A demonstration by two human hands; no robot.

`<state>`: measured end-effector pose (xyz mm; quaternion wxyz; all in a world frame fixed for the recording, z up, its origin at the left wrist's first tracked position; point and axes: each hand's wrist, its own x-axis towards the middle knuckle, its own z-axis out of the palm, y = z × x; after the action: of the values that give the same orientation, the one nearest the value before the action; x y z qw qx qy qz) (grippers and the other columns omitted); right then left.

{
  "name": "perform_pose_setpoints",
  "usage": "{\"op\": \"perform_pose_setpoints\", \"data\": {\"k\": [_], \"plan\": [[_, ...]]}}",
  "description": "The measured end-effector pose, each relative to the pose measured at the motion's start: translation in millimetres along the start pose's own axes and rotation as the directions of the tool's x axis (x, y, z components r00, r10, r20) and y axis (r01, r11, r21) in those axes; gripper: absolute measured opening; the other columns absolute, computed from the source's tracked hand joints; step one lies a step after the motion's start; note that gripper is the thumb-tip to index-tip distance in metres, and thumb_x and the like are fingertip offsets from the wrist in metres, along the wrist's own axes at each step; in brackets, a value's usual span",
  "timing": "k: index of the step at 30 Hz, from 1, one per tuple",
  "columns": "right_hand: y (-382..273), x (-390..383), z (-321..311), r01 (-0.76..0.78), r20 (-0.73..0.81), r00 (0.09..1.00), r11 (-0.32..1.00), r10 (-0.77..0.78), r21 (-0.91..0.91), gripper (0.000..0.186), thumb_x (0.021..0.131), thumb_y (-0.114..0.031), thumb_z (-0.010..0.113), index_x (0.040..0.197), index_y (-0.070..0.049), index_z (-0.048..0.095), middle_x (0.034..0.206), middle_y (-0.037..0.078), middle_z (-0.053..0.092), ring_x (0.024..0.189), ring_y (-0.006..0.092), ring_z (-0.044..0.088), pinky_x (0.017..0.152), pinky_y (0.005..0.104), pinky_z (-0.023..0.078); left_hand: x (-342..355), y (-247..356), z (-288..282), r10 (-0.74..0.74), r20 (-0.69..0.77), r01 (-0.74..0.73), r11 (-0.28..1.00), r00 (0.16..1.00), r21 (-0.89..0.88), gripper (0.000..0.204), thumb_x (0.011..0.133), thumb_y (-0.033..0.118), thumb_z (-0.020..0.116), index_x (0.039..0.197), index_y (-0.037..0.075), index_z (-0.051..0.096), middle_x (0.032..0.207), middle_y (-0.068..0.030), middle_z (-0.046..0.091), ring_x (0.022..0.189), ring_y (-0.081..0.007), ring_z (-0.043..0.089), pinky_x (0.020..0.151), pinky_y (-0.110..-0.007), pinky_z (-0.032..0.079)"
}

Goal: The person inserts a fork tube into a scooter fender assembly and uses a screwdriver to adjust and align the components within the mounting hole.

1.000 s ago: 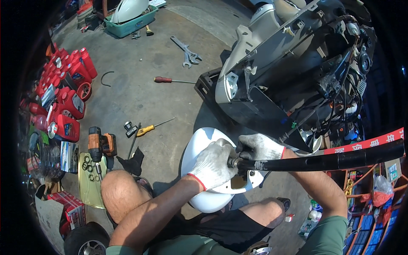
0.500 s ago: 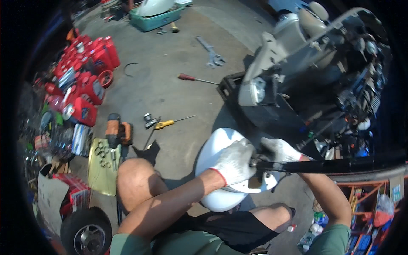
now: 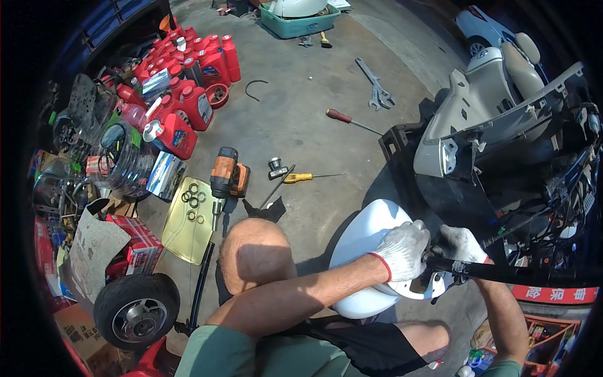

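Note:
A white scooter fender (image 3: 370, 235) lies in front of me, with a black fork tube (image 3: 534, 273) running from its bracket to the right edge. My left hand (image 3: 403, 250), in a white knit work glove, is closed at the tube's left end, over the fender. Just right of it, my right hand (image 3: 460, 244), gloved too with a dark-smudged palm side, is curled into a fist above the tube; its forearm passes beneath the tube. What the fingers of either hand grip is hidden.
Left of my knee lie an orange cordless impact wrench (image 3: 225, 173), a yellow tray (image 3: 182, 235) of rings and a wheel (image 3: 138, 311). Ahead are a yellow screwdriver (image 3: 298, 178), a red screwdriver (image 3: 339, 115) and wrenches (image 3: 375, 88). Red oil bottles (image 3: 195, 107) crowd the left; a partly stripped scooter (image 3: 452, 138) stands right.
The view has swung left, so the surroundings sit further right in it. Both hands stay close together at the tube's end, with only slight finger movement.

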<state>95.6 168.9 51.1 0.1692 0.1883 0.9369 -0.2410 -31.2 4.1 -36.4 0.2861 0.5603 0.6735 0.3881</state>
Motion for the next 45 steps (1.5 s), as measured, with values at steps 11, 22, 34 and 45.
{"op": "perform_pose_setpoints", "data": {"k": [11, 22, 34, 45], "plan": [[13, 1, 8, 0.193, -0.068, 0.977, 0.974, -0.202, -0.119, 0.027, 0.081, -0.015, 0.084, 0.089, 0.001, 0.064, 0.081, 0.022, 0.065, 0.072, 0.041, 0.063, 0.066, 0.0425, 0.052, -2, -5, 5, 0.008, -0.013, -0.008, 1.0, 1.0, -0.006, 0.035, 0.082, 0.024, 0.077, 0.107, 0.001, 0.071, 0.113, -0.0204, 0.065, 0.11, -0.039, 0.066, 0.096, -0.048, 0.055], [4, 3, -5, 0.139, 0.042, 0.989, 0.99, -0.139, -0.005, 0.033, 0.084, -0.023, 0.081, 0.096, 0.002, 0.064, 0.088, 0.024, 0.065, 0.085, 0.0436, 0.065, 0.075, 0.0454, 0.051, 0, -8, 2, 0.061, -0.021, -0.061, 0.998, 0.998, -0.023, 0.043, 0.086, 0.027, 0.076, 0.112, -0.005, 0.067, 0.113, -0.0276, 0.066, 0.108, -0.0436, 0.066, 0.096, -0.051, 0.053], [-10, -91, -6, 0.03, -0.416, 0.898, 0.922, 0.145, 0.386, 0.032, 0.098, 0.002, 0.06, 0.129, 0.001, 0.066, 0.107, 0.016, 0.075, 0.101, 0.0234, 0.073, 0.089, 0.0379, 0.058, 2, 7, -10, 0.108, 0.056, -0.107, 0.994, 0.993, -0.03, 0.041, 0.085, 0.021, 0.074, 0.123, 0.006, 0.073, 0.122, -0.0227, 0.069, 0.114, -0.0405, 0.068, 0.101, -0.049, 0.054], [104, -324, 236, -0.223, -0.317, 0.338, 0.403, 0.886, 0.888, 0.029, 0.1, -0.012, 0.061, 0.124, 0.004, 0.068, 0.099, 0.012, 0.076, 0.085, 0.0179, 0.073, 0.081, 0.0339, 0.059, 10, -5, -5, 0.039, 0.037, -0.041, 0.998, 0.999, 0.056, 0.05, 0.086, 0.019, 0.08, 0.13, -0.002, 0.068, 0.119, -0.0203, 0.073, 0.114, -0.0309, 0.072, 0.1, -0.041, 0.056]]}}
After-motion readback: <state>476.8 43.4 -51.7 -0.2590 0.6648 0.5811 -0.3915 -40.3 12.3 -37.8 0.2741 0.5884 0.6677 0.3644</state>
